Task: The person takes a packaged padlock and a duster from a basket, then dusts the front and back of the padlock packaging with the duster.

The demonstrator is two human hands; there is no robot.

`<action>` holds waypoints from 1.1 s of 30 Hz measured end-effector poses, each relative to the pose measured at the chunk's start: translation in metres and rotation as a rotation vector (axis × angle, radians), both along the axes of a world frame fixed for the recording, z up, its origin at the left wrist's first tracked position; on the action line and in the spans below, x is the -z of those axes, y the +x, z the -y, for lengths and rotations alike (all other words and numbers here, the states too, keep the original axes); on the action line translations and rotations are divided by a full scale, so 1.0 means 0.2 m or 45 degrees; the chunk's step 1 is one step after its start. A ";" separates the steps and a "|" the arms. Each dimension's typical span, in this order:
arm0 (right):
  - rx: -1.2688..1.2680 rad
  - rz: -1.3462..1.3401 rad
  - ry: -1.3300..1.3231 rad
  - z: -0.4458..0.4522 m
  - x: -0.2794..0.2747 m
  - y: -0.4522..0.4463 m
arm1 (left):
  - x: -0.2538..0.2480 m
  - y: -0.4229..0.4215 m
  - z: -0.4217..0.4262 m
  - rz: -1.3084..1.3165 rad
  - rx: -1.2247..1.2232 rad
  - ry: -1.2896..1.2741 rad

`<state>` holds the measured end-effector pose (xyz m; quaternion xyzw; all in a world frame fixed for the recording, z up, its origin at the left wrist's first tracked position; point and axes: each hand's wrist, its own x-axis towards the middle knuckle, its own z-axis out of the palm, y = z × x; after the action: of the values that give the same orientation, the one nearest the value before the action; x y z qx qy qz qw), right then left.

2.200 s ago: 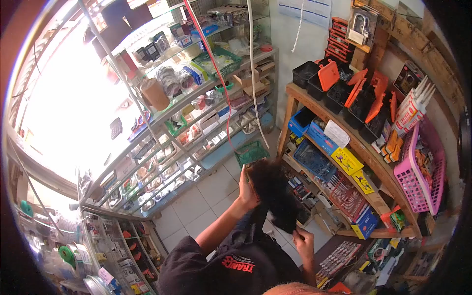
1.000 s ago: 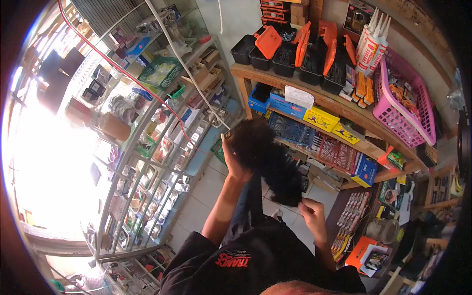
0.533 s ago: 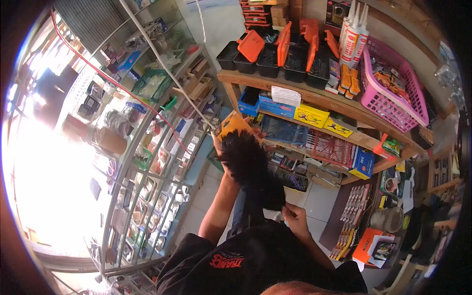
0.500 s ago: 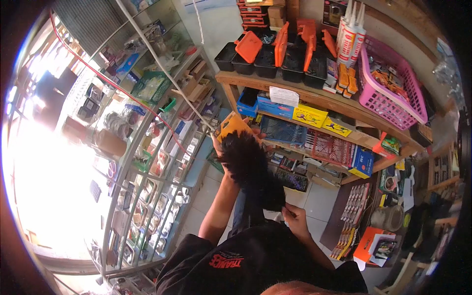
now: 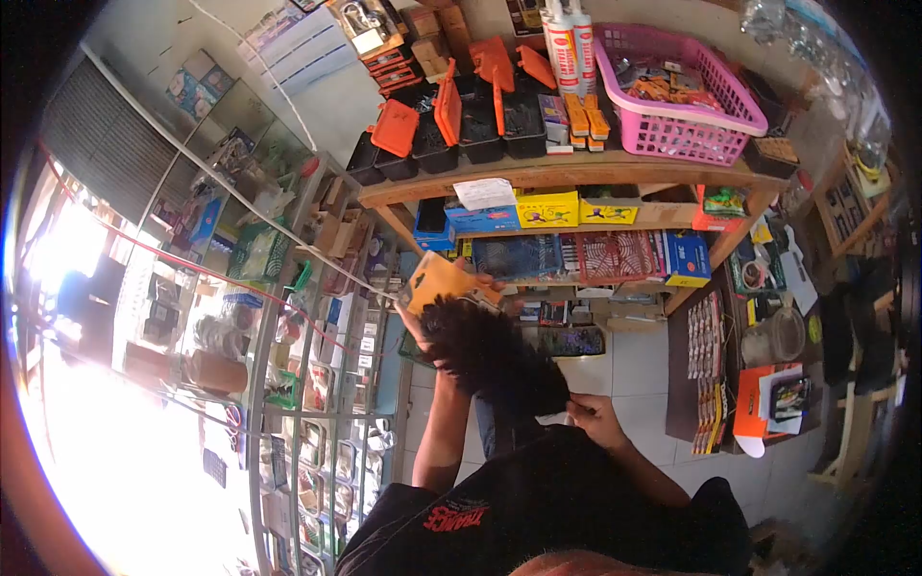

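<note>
A black, bristly, fluffy object (image 5: 495,355) hangs in front of my body, with an orange-yellow card or flat piece (image 5: 440,281) at its upper end. Fingers of my left hand (image 5: 415,322) wrap round that upper end, with fingertips showing on the far side. At the lower right end of the black object, my right hand (image 5: 594,420) is closed in a pinch on its tip. What lies beneath the bristles is hidden.
A wooden shelf (image 5: 576,170) ahead bears black bins with orange lids (image 5: 394,127), sealant tubes (image 5: 570,53) and a pink basket (image 5: 672,130). A glass display case (image 5: 259,384) stands at left. An orange box (image 5: 754,403) lies at lower right.
The view has turned to the right, so the shelf now lies more squarely ahead. Since the older frames, the orange-yellow piece has come into sight. Both hands keep their hold on the black object.
</note>
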<state>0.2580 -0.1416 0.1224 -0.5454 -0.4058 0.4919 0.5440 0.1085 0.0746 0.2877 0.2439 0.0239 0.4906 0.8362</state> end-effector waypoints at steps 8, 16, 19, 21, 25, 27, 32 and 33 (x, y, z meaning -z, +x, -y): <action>0.054 0.020 -0.097 -0.01 -0.13 -0.03 | 0.11 0.02 0.05 -0.177 0.063 0.012; 0.111 0.188 0.037 0.16 -0.14 0.11 | -0.03 -0.12 -0.03 0.071 0.132 -0.177; 0.131 0.251 0.029 0.20 -0.14 0.16 | -0.03 -0.15 -0.04 0.057 0.136 -0.119; 0.186 0.286 0.063 0.22 -0.14 0.17 | -0.04 -0.16 -0.03 0.056 0.136 -0.164; 0.206 0.341 0.070 0.23 -0.16 0.19 | -0.04 -0.16 -0.02 0.040 0.136 -0.119; 0.221 0.307 0.054 0.25 -0.15 0.20 | -0.06 -0.16 -0.02 0.137 0.118 -0.177; 0.273 0.253 0.178 0.23 -0.17 0.19 | -0.12 -0.13 0.03 0.107 -0.105 -0.014; 0.283 0.236 0.185 0.19 -0.21 0.16 | -0.14 -0.14 0.04 0.117 -0.023 -0.042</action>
<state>0.2908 -0.1804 0.1642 -0.5893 -0.4258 0.3456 0.5933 0.0814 0.0663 0.3158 0.2069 -0.0042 0.5084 0.8359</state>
